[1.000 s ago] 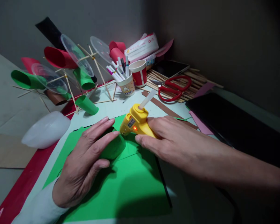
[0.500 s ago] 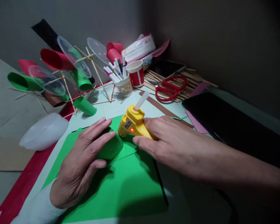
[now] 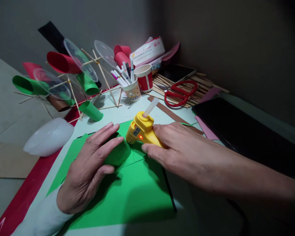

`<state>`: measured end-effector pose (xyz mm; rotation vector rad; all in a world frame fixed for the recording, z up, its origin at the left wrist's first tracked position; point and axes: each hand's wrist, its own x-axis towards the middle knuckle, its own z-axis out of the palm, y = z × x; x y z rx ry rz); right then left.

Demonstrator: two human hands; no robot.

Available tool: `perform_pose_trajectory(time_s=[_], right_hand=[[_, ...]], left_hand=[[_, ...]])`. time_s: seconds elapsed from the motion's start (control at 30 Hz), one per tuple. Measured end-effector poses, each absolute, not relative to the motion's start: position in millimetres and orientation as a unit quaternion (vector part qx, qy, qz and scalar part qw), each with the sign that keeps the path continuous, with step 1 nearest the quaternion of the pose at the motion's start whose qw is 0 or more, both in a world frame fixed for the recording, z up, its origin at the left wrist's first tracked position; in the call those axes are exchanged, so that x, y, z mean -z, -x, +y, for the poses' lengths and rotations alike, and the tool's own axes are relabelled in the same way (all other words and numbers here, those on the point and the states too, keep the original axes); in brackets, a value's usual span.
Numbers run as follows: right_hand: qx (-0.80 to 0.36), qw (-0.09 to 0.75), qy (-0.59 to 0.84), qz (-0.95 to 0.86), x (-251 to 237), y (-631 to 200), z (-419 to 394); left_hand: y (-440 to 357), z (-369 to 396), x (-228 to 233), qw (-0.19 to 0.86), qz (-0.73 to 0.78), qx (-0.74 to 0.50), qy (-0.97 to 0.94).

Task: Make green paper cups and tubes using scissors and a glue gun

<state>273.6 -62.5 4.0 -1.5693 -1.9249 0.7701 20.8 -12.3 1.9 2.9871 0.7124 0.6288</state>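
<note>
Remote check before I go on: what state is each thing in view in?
Yellow plastic glue gun: red light lit, translucent glue stick protruding, gripped by right hand.
Green paper roll: curled, left hand curved over it.
Green paper sheet: flat.
Red-handled scissors: lying on wooden sticks; blade opening unclear.
Patterned paper cup: upright, holding white pens.
Red-and-white paper cup: upright, contents hidden.
Silver-edged black device: screen dark.

Glue gun (image 3: pixel 144 126) in right hand (image 3: pixel 173 144): yellow, orange-red light (image 3: pixel 141 137). Rolled paper (image 3: pixel 119 154) in left hand (image 3: pixel 86 173): green. Sheet (image 3: pixel 113 203) under hands: green. Beyond hands: scissors (image 3: pixel 184 93) with red handles, red-and-white cup (image 3: pixel 145 82), pale pen cup (image 3: pixel 132 92) with cartoon print, brown strip (image 3: pixel 170 113).
</note>
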Motion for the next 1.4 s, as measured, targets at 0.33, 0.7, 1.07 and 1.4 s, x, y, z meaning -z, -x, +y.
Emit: perform_pose_trajectory(time_s=[0.33,0.7,1.07,1.4], right_hand=[[-0.277,0.304,0.551,-0.726,-2,-276,-70],[-0.297,0.271,0.568,-0.718,-5,-275,-73],[-0.253,0.273,0.565,-0.736,3,-279,-80],[-0.294,0.257,0.578,-0.717,-7,-277,-80]], left_hand=[[-21,-11,0,0.013,0.223,-0.208,-0.952],[-22,-11,0,0.011,0.216,-0.211,-0.953],[-23,-11,-1,0.016,0.214,-0.215,-0.953],[-21,-10,1,0.050,0.210,-0.219,-0.951]])
